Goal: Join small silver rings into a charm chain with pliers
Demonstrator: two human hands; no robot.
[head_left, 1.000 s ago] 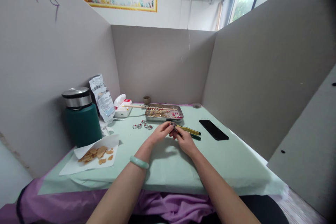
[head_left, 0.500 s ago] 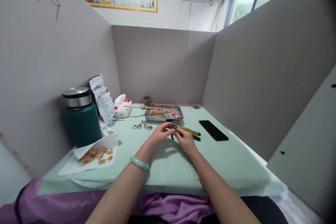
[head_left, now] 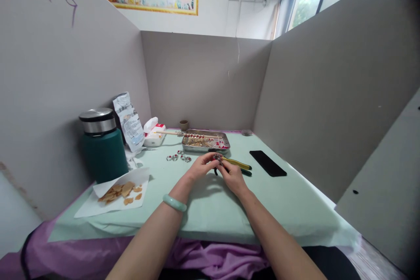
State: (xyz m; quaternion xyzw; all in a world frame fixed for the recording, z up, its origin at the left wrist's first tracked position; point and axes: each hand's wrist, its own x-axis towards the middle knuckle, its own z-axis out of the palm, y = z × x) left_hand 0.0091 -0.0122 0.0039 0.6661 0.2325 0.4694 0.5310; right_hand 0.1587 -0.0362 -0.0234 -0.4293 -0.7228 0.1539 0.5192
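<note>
My left hand (head_left: 201, 167) and my right hand (head_left: 235, 179) meet above the middle of the table, fingers pinched together. Between the fingertips is a small silvery ring-like piece (head_left: 217, 157) with a bit of red, partly hidden by the fingers. Pliers with yellow and green handles (head_left: 239, 164) lie just behind and beside my right hand; their jaws are hard to make out. To the left of my left hand rest several small silver rings with red stones (head_left: 179, 157). Behind both hands stands a metal tray (head_left: 205, 150) holding gold and red small parts.
A stick strung with red-stoned rings (head_left: 170, 133) lies across the tray. At right is a black phone (head_left: 267, 163). On the left stand a green flask (head_left: 104, 155), a foil pouch (head_left: 128, 121), a tissue pack (head_left: 154, 140) and paper with crisps (head_left: 123, 189). Grey partitions (head_left: 206, 78) enclose the table.
The whole view has shifted very slightly. Both hands keep nearly the same pose around the small piece, and the things on the table stay where they were.
</note>
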